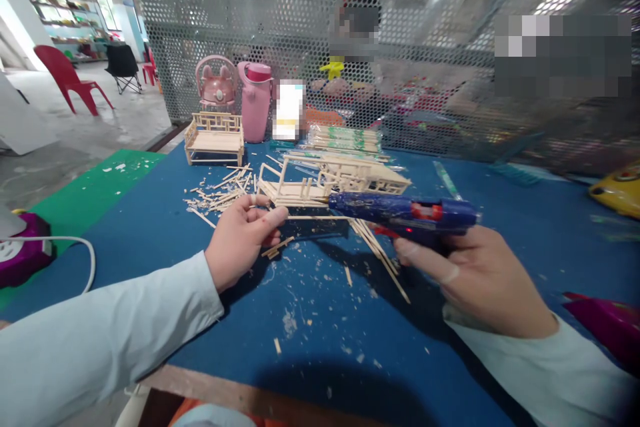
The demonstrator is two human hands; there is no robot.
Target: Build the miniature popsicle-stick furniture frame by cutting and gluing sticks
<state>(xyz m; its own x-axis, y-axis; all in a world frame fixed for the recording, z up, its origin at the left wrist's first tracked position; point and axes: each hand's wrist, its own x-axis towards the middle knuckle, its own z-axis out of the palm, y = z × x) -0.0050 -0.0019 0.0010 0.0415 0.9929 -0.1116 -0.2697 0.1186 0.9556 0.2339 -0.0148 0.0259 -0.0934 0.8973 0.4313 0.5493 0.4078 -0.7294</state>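
Note:
My right hand (475, 273) grips a blue hot glue gun (400, 212) with a red trigger and a small lit red light. Its nozzle points left, close to a small frame of pale wooden sticks (295, 192). My left hand (250, 230) is closed in a pinch at the near side of that frame. A thin wooden stick (320, 217) runs rightward from its thumb tip. Behind lies a larger stick-built piece (365, 173), partly behind the gun. Loose sticks (380, 253) fan out below the nozzle, and a short joined piece (277, 248) lies near my left hand.
A finished-looking miniature bench (215, 140) stands back left, near a pink bottle (256, 107) and a lit phone (289, 110). Stick scraps (225, 193) litter the blue tabletop (310, 360). Bagged sticks (345, 139) lie before a perforated metal screen (425, 107); a person sits beyond it.

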